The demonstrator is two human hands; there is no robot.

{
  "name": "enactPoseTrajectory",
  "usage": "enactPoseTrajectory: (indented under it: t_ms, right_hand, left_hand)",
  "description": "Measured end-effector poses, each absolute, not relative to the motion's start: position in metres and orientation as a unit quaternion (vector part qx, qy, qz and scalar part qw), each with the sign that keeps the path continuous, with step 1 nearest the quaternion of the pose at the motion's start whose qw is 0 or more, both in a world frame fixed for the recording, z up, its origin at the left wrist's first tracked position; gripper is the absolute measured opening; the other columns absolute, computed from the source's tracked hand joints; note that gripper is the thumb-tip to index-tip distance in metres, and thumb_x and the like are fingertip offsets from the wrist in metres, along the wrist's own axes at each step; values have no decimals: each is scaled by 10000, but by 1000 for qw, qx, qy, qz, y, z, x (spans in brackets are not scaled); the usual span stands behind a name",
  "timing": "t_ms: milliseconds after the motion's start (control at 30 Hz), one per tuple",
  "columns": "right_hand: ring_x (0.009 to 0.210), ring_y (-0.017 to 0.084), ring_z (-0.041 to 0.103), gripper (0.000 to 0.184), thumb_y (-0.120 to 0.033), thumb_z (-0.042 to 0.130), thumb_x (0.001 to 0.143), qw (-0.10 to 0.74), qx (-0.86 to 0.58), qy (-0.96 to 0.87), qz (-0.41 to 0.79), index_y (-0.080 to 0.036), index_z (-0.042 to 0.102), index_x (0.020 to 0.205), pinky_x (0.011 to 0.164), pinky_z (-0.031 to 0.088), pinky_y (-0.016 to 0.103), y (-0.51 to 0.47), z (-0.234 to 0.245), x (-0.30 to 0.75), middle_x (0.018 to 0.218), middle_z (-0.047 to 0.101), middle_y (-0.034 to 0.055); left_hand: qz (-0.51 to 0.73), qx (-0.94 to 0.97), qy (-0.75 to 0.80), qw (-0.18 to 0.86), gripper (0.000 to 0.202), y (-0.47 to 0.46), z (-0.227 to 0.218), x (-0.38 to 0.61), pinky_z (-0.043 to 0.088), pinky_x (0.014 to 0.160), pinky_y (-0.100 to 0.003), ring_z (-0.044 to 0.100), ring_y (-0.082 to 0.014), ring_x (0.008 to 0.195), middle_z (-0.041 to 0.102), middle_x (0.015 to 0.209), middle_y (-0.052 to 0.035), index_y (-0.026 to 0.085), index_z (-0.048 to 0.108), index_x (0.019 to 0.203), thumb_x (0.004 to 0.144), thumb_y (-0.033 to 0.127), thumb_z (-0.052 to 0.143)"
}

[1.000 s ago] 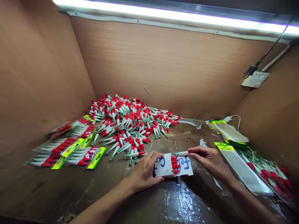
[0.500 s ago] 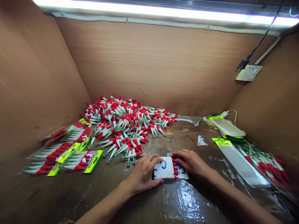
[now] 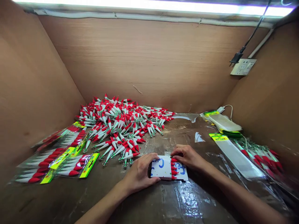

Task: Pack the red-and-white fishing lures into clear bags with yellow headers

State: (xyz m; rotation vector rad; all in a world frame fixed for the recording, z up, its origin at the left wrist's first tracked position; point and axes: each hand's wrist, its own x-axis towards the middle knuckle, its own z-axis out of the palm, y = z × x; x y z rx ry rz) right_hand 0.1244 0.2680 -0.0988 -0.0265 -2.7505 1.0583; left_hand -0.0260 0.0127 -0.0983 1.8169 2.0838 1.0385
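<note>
Inward, both hands curl at the white holder's opposite ends.

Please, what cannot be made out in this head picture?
Head view: rear ends of the red-tipped lures, hidden by the lettered white holder.
Head view: whether the right hand grips a lure; its fingers hide this.
Head view: part of the lamp, cut by the top edge.
Head view: the heap's bottom, under its upper layer.

The yellow header of the front left packet reads "BCT LURE", second letter uncertain. The yellow label of the clear bag at right reads likewise. White box: blue "C", other characters unclear. White card alongside: blue "Fe".
</note>
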Motion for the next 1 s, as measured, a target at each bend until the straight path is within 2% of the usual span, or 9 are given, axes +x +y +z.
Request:
enactPoseTrajectory:
  t_ms: [267, 467, 700, 1000]
  right_hand:
    - [846, 165, 656, 164, -288, 641, 928, 74, 89, -941, 319, -208, 752, 1017, 756, 476, 246, 271, -89, 113, 949, 704, 50]
    - [875, 159, 666, 194, -281, 633, 933, 41, 132, -921, 364, -194, 755, 1056, 796, 489, 248, 282, -79, 111, 988, 718, 54]
    - [883, 164, 663, 200, -297, 678, 904, 56, 151, -931, 329, -189, 756, 1054, 797, 485, 250, 283, -70, 109, 993, 717, 59]
    - [848, 151, 667, 191, -143, 635, 865, 62, 153, -945, 282, -184, 752, 1012, 786, 480, 230, 276, -68, 109, 972, 721, 46]
  left_hand:
    - [363, 613, 686, 145, 697, 13, -97, -31, 449, 1076, -390, 558, -258, 1267, 553, 1416, -75, 262, 507, 1321, 698, 245, 818]
    - [376, 605, 682, 167, 742, 15, -102, -36, 439, 1092, -405, 555, -263, 1278, 550, 1425, -77, 268, 493, 1351, 693, 265, 835]
    - [379, 611, 673, 173, 727, 17, -103, -38, 430, 1102, -430, 545, -270, 1291, 544, 1430, -93, 260, 498, 1343, 698, 262, 834]
    - [370, 609, 683, 161, 742, 15, -104, -38, 421, 1118, -410, 533, -262, 1310, 534, 1448, -80, 274, 492, 1362, 702, 263, 831]
